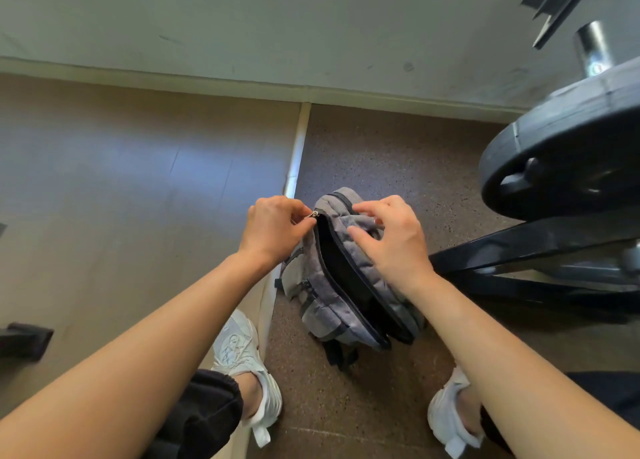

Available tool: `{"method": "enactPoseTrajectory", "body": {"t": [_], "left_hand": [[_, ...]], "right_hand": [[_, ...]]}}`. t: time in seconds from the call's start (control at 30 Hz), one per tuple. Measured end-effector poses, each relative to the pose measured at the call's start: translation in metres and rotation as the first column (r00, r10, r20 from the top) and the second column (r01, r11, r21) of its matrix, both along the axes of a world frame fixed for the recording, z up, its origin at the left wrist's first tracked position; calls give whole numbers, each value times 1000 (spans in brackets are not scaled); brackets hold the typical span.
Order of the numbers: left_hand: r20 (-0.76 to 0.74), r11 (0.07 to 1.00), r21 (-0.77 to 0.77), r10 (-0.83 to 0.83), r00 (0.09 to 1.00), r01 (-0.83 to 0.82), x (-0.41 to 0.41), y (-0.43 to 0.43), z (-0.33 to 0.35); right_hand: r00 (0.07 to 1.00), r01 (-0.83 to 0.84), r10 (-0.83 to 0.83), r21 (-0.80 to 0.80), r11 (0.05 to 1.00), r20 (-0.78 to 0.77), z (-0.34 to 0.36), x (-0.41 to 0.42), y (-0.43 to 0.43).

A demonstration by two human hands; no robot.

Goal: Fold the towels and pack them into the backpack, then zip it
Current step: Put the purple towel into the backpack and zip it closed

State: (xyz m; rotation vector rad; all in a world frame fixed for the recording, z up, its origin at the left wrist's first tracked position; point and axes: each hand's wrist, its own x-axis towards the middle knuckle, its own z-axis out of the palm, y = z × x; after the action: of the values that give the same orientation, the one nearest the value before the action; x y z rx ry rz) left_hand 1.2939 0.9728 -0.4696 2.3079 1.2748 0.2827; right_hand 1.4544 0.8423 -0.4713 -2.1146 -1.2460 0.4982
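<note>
Nearest: two white shoes, the left (242, 354) on the pale strip (296, 153) that divides the floor, the right (450, 413) on the speckled brown floor (363, 406). A black trouser cuff (207, 399) sits above the left ankle. Both forearms are bare and reach forward and down.

Between the feet and just beyond them, the backpack (322, 316) stands on the speckled floor, grey with dark trim, its long side running away from the person. The main zip is open along most of the top. The inside (343, 268) is dark and the contents cannot be made out.

Left hand (273, 230): at the far end of the opening. Thumb and forefinger are pressed together, pinching the metal zip pull (314, 214); the other fingers are curled in.

Right hand (391, 240): on the far top of the backpack, right of the opening. Fingers are bent and slightly spread, with thumb and forefinger on either side of a bunched fold of grey fabric, gripping it.

To the left of the strip lies smooth tan flooring (138, 181), with a dark object (24, 340) at the left edge, too cropped to identify.

To the right, well apart from the backpack, a black frame bar (519, 247) lies low, and above it a large black weight plate (561, 146) on a chrome sleeve (592, 49).

Farthest: a pale skirting (207, 80) and a scuffed grey-green wall (277, 25).
</note>
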Motion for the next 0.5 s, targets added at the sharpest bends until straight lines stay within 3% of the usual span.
{"method": "enactPoseTrajectory", "body": {"t": [0.07, 0.23, 0.4, 0.5], "left_hand": [[25, 999, -30, 28, 999, -28, 2, 0, -3], [18, 998, -61, 33, 999, -31, 7, 6, -2], [55, 939, -342, -7, 998, 26, 6, 23, 8], [42, 939, -341, -28, 999, 41, 2, 35, 9]], "right_hand": [[992, -97, 95, -20, 995, -85, 6, 1, 24], [954, -298, 287, -197, 934, -80, 0, -3, 71], [953, -295, 304, -255, 921, -3, -5, -2, 84], [961, -272, 278, -230, 934, -7, -6, 0, 78]]}}
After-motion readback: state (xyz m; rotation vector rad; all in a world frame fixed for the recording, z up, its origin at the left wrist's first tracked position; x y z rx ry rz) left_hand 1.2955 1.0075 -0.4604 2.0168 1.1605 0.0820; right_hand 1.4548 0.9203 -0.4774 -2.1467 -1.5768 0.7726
